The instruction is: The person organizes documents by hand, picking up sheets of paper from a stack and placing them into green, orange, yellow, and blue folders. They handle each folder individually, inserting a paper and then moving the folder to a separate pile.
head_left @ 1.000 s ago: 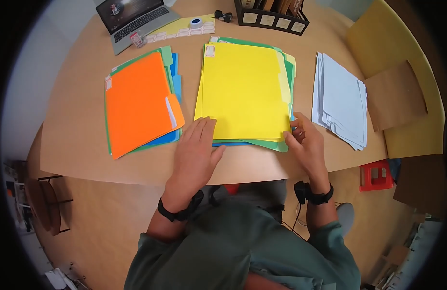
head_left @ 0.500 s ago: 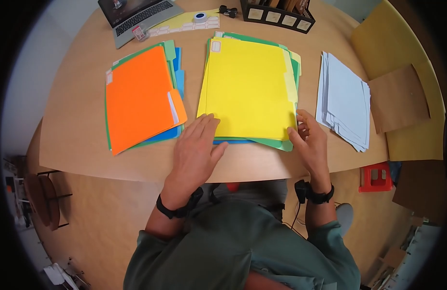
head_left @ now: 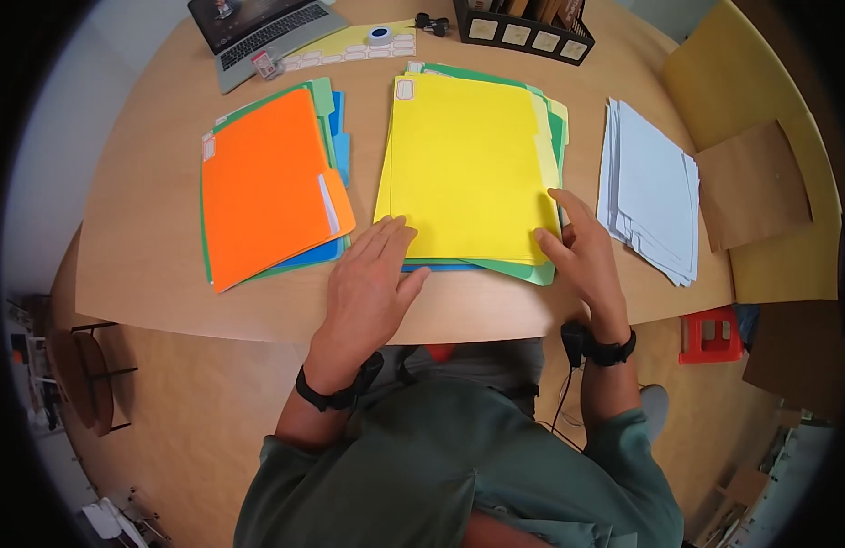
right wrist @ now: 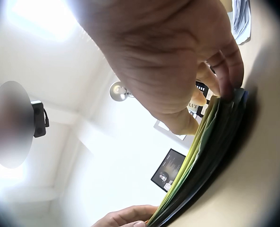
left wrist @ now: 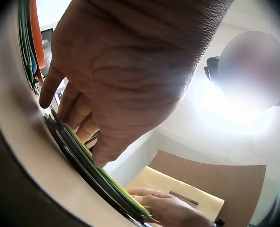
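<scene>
Yellow-topped folder stack point(head_left: 468, 164) is set on bench point(head_left: 477, 309), edges touched by left hand point(head_left: 363, 288) and right hand point(head_left: 590, 260) (both relaxed, nothing gripped); green folder point(head_left: 534, 273) below could be dragged askew by uneven pushing.

I'm in what looks like an office: on my tabletop point(head_left: 468, 312), a laptop point(head_left: 278, 38) stands beyond and left of the yellow folder point(head_left: 468, 164), a black organizer point(head_left: 525, 38) beyond and right, an orange folder point(head_left: 265, 183) to its left and stacked papers point(head_left: 658, 183) to its right.

Hands point(right wrist: 177, 66) at both ends of a folder stack point(right wrist: 203, 149), papers point(right wrist: 241, 21) at top right, lamp point(right wrist: 118, 91), dark screen point(right wrist: 170, 165)
</scene>
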Demonstrator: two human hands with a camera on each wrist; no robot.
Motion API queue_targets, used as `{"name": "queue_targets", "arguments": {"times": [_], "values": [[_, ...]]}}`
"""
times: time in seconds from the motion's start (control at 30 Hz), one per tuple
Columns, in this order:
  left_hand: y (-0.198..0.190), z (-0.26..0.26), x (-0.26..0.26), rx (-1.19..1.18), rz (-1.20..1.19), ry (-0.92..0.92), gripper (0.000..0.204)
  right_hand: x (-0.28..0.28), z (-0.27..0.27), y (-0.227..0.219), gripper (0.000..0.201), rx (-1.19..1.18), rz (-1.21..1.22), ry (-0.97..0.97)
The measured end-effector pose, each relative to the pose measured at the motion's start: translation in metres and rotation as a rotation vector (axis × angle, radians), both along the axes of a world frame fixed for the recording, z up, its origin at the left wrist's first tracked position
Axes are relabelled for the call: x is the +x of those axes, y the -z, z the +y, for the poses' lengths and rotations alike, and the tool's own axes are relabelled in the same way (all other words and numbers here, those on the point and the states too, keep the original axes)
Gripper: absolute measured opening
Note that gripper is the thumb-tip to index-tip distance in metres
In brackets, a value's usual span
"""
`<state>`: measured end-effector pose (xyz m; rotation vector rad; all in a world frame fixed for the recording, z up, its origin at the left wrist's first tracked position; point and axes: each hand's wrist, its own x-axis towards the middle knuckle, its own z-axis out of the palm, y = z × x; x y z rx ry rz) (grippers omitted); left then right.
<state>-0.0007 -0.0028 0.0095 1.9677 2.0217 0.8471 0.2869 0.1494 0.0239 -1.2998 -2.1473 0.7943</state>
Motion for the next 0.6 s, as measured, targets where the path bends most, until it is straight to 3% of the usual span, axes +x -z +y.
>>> {"name": "queue_targets", "arguments": {"times": [0.27,0.43,0.6], "values": [[0.0,-0.001,0.0,0.006,0.001,-0.005,0.05,-0.002,0.008,0.006,0.063,0.156,-0.017,-0.035],[-0.002,0.0,0.0,0.004,-0.001,-0.005,0.049,-0.001,0.011,0.002,0.065,0.097,-0.123,-0.032],[-0.001,0.0,0.0,0.005,-0.001,-0.008,0.049,-0.001,0.013,-0.004,0.066,-0.011,-0.072,-0.016]]}}
